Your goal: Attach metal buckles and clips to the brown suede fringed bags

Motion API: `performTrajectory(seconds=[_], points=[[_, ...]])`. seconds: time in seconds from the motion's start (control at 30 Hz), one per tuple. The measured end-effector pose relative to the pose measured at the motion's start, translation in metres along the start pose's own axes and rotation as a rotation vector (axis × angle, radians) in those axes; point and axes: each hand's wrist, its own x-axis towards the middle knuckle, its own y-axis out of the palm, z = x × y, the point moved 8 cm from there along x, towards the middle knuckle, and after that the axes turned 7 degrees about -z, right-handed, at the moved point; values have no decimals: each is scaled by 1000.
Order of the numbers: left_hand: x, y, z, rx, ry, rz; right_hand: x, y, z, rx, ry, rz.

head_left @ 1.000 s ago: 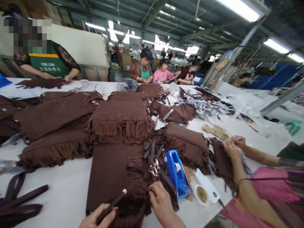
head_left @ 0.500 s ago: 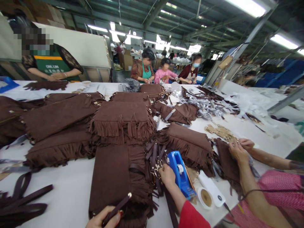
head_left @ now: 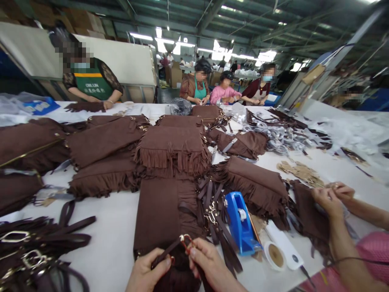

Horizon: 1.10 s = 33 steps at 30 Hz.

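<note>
At the bottom centre, my left hand [head_left: 148, 273] pinches a dark brown strap [head_left: 166, 251] over a brown suede fringed bag [head_left: 164, 215]. Beside it my right hand [head_left: 206, 263] grips a metal clasp [head_left: 185, 240] at the strap's upper end. The two hands nearly touch. A bundle of straps with gold hardware [head_left: 211, 207] lies just beyond my right hand, on the bag's right edge.
A blue tape dispenser [head_left: 240, 223] and a tape roll [head_left: 275, 255] sit right of my hands. Several fringed bags [head_left: 173, 148] cover the white table [head_left: 112, 235]. Loose straps [head_left: 36, 243] lie at left. A co-worker's hands [head_left: 330, 198] work at right; other people stand at the far edge.
My right hand pulled back from the strap bundle by the dispenser and now holds the clasp at the strap's end beside my left hand. The view shifted left.
</note>
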Motion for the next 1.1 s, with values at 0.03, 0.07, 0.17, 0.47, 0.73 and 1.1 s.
performTrajectory(seconds=[0.03,0.07,0.17,0.47,0.73,1.1], points=[[-1,-3,0,-6,-2,1,1,6,-1,-72,-12,19],[-1,-6,-2,-5,7,1,1,10,1,-175,-52,29],[-2,-13,-9,13,91,13,-2,20,20,-597,-333,7],[-12,-6,-16,-126,45,18,-34,53,35,-1289,-1125,-117],[-8,-8,-1,-121,-52,-48,-22,50,17,-1242,-911,-66],[0,-4,16,-106,-110,-72,-16,56,18,-1334,-848,5]])
